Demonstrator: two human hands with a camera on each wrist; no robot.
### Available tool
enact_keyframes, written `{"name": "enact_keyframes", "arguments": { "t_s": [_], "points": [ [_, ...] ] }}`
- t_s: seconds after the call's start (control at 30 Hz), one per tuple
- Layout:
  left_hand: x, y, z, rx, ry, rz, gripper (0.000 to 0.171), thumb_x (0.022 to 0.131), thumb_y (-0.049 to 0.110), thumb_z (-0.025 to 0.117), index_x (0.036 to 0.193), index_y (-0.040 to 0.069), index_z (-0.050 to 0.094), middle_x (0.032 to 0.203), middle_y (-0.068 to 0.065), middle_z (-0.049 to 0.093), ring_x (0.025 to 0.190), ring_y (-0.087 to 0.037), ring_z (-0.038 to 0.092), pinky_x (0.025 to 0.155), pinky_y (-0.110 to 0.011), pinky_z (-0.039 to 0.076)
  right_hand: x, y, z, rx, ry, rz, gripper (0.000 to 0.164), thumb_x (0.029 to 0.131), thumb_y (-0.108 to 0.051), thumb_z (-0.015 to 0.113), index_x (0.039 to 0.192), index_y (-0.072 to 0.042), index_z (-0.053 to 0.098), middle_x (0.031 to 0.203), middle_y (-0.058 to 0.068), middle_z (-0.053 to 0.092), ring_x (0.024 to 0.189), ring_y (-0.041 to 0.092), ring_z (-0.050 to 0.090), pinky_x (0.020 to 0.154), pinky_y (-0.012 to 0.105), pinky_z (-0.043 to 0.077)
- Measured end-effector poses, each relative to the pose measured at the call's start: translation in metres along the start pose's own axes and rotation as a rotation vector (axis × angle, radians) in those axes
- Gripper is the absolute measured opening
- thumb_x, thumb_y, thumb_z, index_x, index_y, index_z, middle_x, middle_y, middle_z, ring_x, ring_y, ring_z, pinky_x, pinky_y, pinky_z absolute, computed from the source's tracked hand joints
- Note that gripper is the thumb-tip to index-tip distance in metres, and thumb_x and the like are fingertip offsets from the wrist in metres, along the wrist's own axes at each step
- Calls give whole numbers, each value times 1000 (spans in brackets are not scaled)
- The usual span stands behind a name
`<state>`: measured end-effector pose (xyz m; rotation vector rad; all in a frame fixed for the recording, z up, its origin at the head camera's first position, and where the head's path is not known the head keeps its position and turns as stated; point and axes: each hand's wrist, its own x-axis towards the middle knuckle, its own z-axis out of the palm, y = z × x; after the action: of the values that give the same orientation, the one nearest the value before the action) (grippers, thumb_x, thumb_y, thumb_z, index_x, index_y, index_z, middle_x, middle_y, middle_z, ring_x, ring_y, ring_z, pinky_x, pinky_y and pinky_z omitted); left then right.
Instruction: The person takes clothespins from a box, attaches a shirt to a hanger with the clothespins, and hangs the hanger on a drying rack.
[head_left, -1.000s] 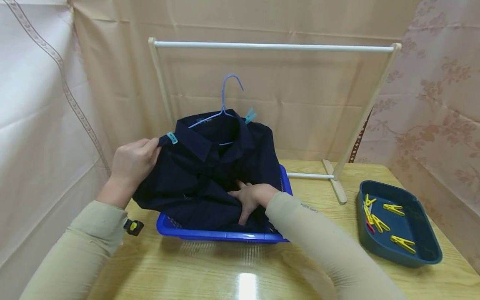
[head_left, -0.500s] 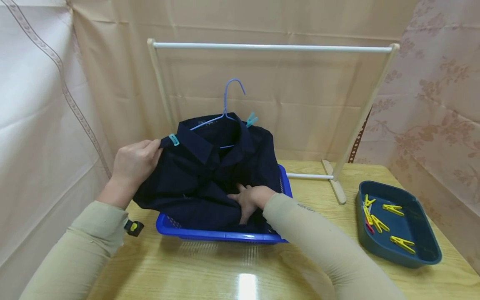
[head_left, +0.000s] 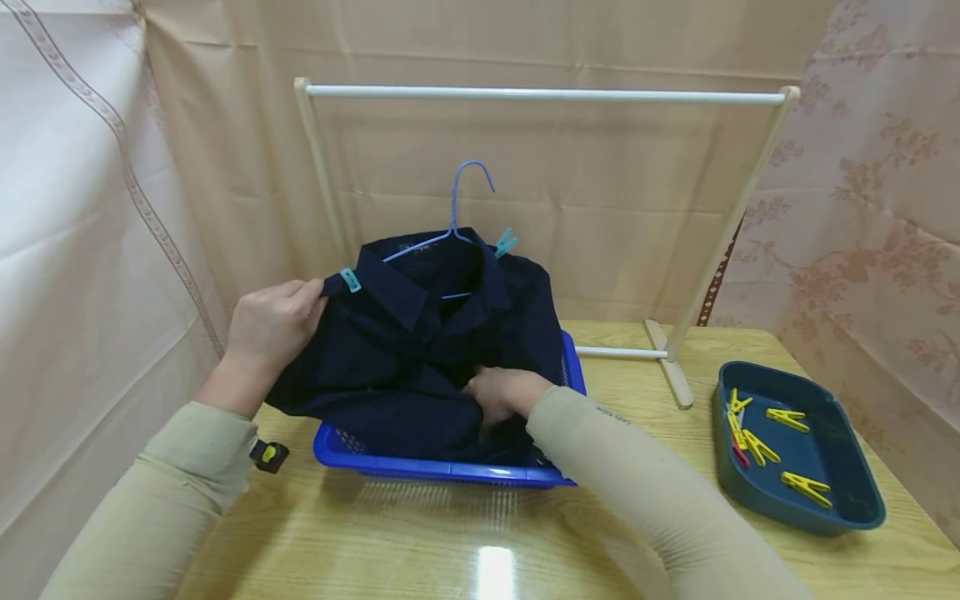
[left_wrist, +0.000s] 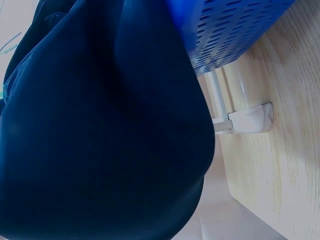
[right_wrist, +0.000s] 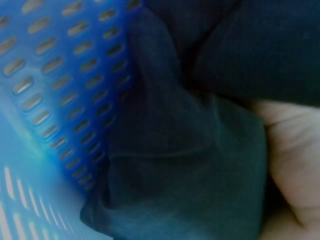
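Observation:
A dark navy collared shirt (head_left: 420, 367) spills over the blue basket (head_left: 450, 473), with a blue wire hanger (head_left: 454, 200) inside its neck and the hook standing up. Teal clothespins sit on its shoulders: one clothespin (head_left: 350, 280) on the left, another clothespin (head_left: 506, 242) on the right. My left hand (head_left: 273, 325) pinches the left shoulder cloth just outside its clothespin and holds it raised. Low on the shirt front, my right hand (head_left: 506, 396) grips the fabric, its fingertips hidden in the folds. Bunched shirt cloth (right_wrist: 185, 165) fills the right wrist view beside that hand.
Behind the basket stands a drying rack with a white top bar (head_left: 547, 94) and wooden feet (head_left: 670, 367). At right on the table (head_left: 360, 550), a dark teal tray (head_left: 840, 467) holds several yellow clothespins (head_left: 787, 418) and a red one. Curtains surround the table.
The hanger and collar have sunk slightly and shifted a little right. My right hand's spread fingers have closed into the shirt folds. My left hand keeps its hold, barely moving.

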<state>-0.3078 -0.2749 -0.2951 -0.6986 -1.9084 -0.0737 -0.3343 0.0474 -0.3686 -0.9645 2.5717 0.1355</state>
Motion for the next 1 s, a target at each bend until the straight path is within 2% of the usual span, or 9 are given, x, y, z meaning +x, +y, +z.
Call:
{"name": "enact_keyframes", "arguments": {
  "t_s": [0.13,0.17,0.27,0.4,0.57,1.0],
  "points": [
    [0,0,-1,2,-9,-7,8,89,2,71,92,-5,67,81,-19,72,61,-35,69,48,-49,55,2,1,-2,37,37,-47,13,85,-20,84,95,-21,76,88,-5,67,81,16,59,73,30,53],
    [0,0,-1,2,-9,-10,8,90,2,70,92,-4,67,80,-19,72,61,-35,69,48,-49,55,2,2,-2,57,44,-54,9,86,-15,82,88,-21,75,81,-5,65,74,15,58,67,29,51],
    [0,0,0,1,2,-13,7,90,3,69,91,-4,66,80,-18,72,61,-34,68,48,-49,54,2,3,-3,94,50,-72,22,90,-8,76,73,-21,71,69,-5,61,63,13,56,56,26,46],
    [0,0,0,-3,18,-7,7,91,3,66,88,-3,65,78,-17,71,59,-34,68,47,-49,53,3,4,-3,89,58,-99,31,93,-4,71,66,-20,66,64,-5,56,59,12,54,50,25,41],
    [0,0,1,-4,19,-5,7,91,3,66,88,-3,65,76,-17,70,58,-34,67,45,-48,53,3,4,-5,61,79,-130,34,93,-2,69,64,-19,63,64,-6,56,59,11,53,50,24,40],
    [2,-2,-1,-9,8,12,8,91,3,67,88,-3,64,76,-17,70,58,-35,67,45,-48,53,-1,4,-14,83,120,-160,32,92,-6,71,63,-19,64,62,-6,54,57,11,51,52,25,41]
  ]
}}
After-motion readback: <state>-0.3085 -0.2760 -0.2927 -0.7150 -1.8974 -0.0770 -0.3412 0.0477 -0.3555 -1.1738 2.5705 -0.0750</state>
